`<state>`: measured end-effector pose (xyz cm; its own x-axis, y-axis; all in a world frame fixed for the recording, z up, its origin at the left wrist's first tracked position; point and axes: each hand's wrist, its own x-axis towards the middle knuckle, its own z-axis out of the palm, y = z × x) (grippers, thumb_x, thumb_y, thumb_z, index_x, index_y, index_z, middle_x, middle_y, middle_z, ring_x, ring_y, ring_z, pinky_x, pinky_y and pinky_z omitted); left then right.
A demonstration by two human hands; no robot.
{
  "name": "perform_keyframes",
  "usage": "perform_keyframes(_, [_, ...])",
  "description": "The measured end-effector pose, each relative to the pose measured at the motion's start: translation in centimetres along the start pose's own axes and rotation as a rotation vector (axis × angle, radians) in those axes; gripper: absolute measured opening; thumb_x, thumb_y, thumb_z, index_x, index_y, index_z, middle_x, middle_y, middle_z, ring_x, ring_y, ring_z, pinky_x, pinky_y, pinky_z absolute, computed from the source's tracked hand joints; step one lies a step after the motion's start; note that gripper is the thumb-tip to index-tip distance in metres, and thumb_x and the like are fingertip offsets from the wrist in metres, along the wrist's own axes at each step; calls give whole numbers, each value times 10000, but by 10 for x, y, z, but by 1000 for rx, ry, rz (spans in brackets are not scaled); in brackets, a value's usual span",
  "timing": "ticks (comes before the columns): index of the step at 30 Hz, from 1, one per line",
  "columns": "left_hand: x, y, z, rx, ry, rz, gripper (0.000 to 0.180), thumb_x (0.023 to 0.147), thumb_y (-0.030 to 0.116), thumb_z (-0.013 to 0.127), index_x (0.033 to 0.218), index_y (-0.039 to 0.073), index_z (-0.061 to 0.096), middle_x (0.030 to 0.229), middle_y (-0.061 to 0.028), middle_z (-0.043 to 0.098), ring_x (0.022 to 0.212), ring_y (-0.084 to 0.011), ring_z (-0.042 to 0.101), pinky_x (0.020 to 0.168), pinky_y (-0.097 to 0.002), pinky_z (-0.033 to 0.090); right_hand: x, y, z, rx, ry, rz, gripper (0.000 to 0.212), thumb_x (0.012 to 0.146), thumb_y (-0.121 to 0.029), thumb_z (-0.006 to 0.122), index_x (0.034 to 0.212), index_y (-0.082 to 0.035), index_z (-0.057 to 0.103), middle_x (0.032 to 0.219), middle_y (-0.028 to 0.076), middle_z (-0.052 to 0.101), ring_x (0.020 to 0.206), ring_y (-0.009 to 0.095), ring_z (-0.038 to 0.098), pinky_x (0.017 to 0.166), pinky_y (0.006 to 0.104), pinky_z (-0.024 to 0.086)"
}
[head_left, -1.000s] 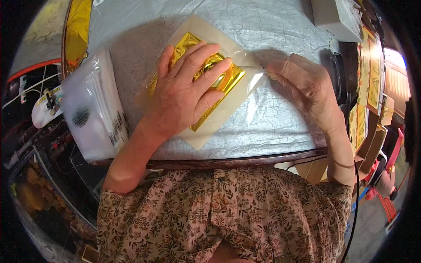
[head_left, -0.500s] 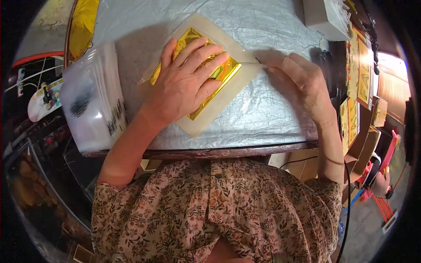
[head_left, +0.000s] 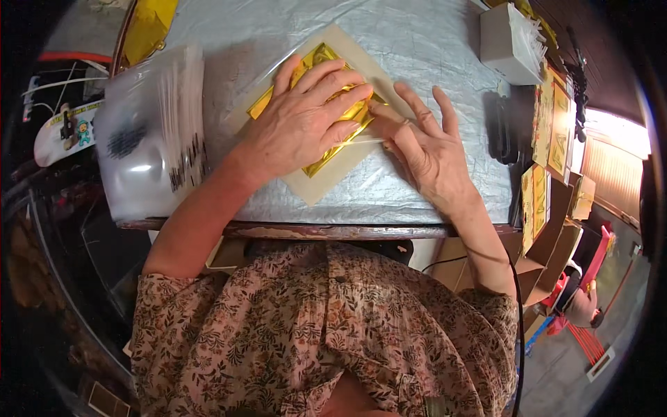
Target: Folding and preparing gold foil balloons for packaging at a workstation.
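Note:
A gold foil packet [head_left: 316,167] lies on a square beige sheet [head_left: 309,192], turned cornerwise on the table. My left hand [head_left: 295,125] rests flat over the packet with its fingers spread and covers much of it. Clear plastic film [head_left: 365,141] shows as a thin shiny strip between my left thumb and my right hand. At the packet's right side, my right hand [head_left: 431,156] has thumb and index finger closed on the film, while its other fingers stick out. Exactly how the film runs under my hands is hidden.
Clear plastic bags [head_left: 132,163] are stacked at the left. A white box [head_left: 500,42] of clear plastic pieces stands at the far right, with a black object [head_left: 501,128] nearer. Gold foil [head_left: 148,31] lies far left. The table's front edge [head_left: 347,232] runs before me.
My right hand has come in leftward to the packet from farther right, where it pulled a thin strip outward; its outer fingers have spread. My left hand still presses on the packet.

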<state>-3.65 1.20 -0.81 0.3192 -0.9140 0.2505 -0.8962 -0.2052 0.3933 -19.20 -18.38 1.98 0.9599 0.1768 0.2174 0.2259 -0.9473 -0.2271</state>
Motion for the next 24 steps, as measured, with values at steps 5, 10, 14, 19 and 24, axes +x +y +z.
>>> perform_keyframes(5, [1,1,-1,-10,-9,-15,488,955,339,668,1403,154,614,1411,-27,527,1416,-203,432,1237,-545,176,-5,1,12,36,41,31,317,873,-43,742,989,-70,448,1387,31,675,1464,371,457,1244,631,125])
perform_keyframes(10, [4,3,-4,12,-34,-38,486,948,338,672,1397,159,619,1401,-24,529,1406,-203,452,1236,-544,180,-7,2,14,68,8,73,312,885,-20,720,959,-64,419,1429,42,650,1524,382,358,1235,666,30])
perform_keyframes(14, [5,3,-4,1,-87,-67,581,900,272,729,1459,205,587,1443,-53,506,1415,-252,453,1217,-561,230,-6,-1,16,63,-10,87,285,897,-7,701,950,-64,427,1449,72,636,1547,384,310,1232,658,17])
perform_keyframes(19, [6,4,-8,-27,-99,-77,645,842,282,776,1454,210,585,1428,-42,521,1411,-251,460,1212,-559,234,-6,-1,7,168,-43,160,237,917,27,654,997,-55,446,1432,110,642,1518,406,352,1230,649,-3])
perform_keyframes(24, [5,3,-5,-61,-82,-87,550,857,307,764,1380,199,633,1427,-24,530,1407,-221,473,1231,-550,198,-10,1,8,205,-45,164,224,910,55,634,1010,-41,458,1407,107,656,1504,401,380,1224,657,-20])
